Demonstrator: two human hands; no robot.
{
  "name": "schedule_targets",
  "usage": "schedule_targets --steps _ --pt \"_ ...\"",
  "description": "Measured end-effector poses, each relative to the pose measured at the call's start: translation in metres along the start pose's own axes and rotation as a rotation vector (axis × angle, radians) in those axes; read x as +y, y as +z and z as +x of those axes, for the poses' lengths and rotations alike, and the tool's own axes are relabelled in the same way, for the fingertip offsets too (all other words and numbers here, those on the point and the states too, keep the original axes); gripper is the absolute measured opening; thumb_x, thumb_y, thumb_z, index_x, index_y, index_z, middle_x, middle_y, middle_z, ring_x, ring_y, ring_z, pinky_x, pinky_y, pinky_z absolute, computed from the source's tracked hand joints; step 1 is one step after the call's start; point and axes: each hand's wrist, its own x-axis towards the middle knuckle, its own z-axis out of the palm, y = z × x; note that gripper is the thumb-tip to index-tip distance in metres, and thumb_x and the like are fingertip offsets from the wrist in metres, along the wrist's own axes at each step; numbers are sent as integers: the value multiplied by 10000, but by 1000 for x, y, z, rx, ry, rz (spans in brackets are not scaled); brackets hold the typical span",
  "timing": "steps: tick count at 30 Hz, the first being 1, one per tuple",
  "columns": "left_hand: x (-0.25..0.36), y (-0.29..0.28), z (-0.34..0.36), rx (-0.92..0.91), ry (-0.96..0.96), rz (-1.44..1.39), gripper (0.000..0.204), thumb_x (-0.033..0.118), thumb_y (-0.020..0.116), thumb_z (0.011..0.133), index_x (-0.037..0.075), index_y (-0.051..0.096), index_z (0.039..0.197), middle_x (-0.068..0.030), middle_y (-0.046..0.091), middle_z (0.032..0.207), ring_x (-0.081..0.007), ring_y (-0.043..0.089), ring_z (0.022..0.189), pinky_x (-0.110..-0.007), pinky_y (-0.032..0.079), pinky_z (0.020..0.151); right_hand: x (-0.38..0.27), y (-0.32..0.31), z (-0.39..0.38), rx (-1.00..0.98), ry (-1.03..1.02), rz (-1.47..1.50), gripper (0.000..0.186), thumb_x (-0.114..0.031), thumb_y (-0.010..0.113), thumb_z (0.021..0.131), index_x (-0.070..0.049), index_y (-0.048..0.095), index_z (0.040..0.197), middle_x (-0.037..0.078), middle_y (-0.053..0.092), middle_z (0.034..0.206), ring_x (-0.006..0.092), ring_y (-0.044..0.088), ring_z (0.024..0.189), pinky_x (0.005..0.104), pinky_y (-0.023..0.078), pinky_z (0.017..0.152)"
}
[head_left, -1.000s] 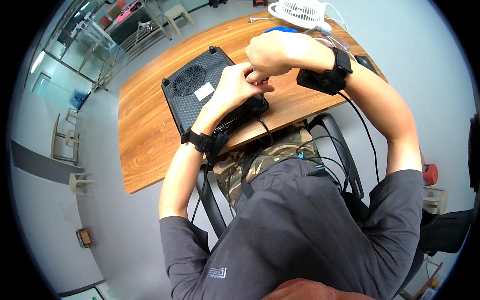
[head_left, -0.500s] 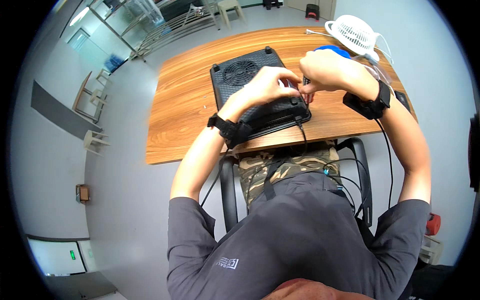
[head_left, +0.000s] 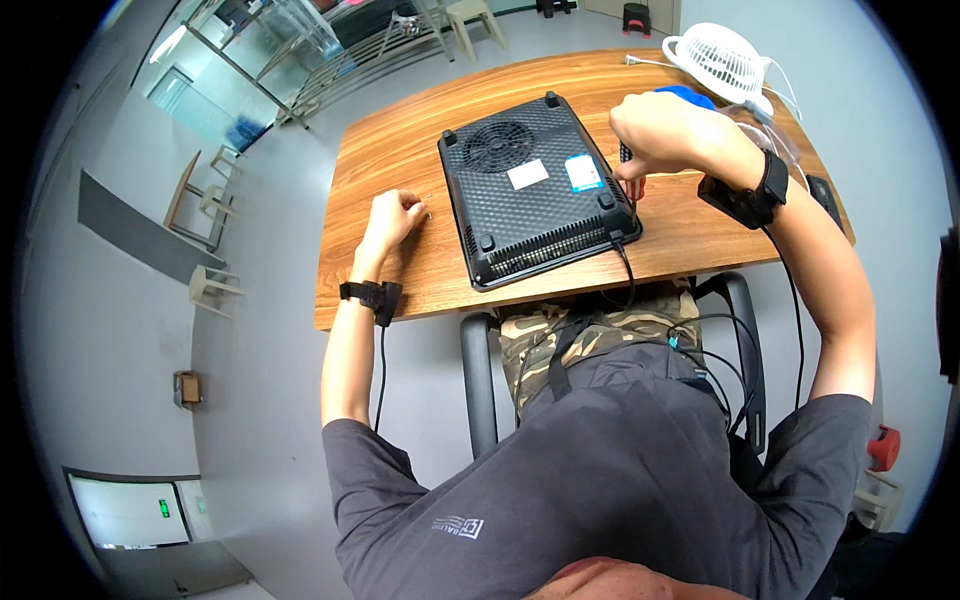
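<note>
An induction cooker (head_left: 545, 205) lies upside down on the wooden table, its fan grille, feet and two labels facing up. At its right edge my right hand (head_left: 668, 135) is closed round a screwdriver (head_left: 635, 188) with a red and black handle; the tip is hidden. To the left of the cooker my left hand (head_left: 393, 220) rests at the table top with fingers curled together. Tiny screws (head_left: 430, 214) lie beside its fingertips. Whatever those fingers pinch is too small to make out.
A white fan (head_left: 722, 62) stands at the far right of the table (head_left: 360, 160), with a blue thing (head_left: 686, 97) and a clear bag near it. The cooker's black cord (head_left: 628, 270) hangs over the near edge. Cables run from both wrist straps.
My left hand has moved left, off the cooker's right part and down to the table beside the screws. The labels are now uncovered. My right hand stays by the cooker's right edge.
</note>
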Motion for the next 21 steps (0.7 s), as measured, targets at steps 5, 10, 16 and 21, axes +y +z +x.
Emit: schedule_targets --steps 5,10,16,21 --pt "11 18 -3 8 35 75 249 193 770 875 -28 769 990 -235 742 914 -363 735 860 -411 585 797 -7 -6 -1 -59 65 -14 465 -356 836 788 81 686 735 235 683 704 365 715 700 402 595 640" --pt "13 27 -8 58 75 166 195 155 750 870 -29 764 931 -261 718 876 -404 717 859 -457 580 778 -10 -6 -5 1 10 -24 472 -355 822 795 87 679 710 242 661 665 369 701 655 400 588 619" --pt "29 27 -11 61 48 282 101 34 683 839 -48 740 845 -274 704 843 -416 716 812 -483 587 722 -10 -3 -8 49 -15 -11 487 -373 817 797 79 677 687 243 646 638 366 689 620 401 580 601" --pt "22 31 -4 66 110 239 95 22 672 834 -42 740 841 -266 708 843 -417 716 819 -481 590 736 -3 -6 -13 18 23 -20 485 -387 811 812 71 689 713 233 654 649 363 692 631 408 579 607"
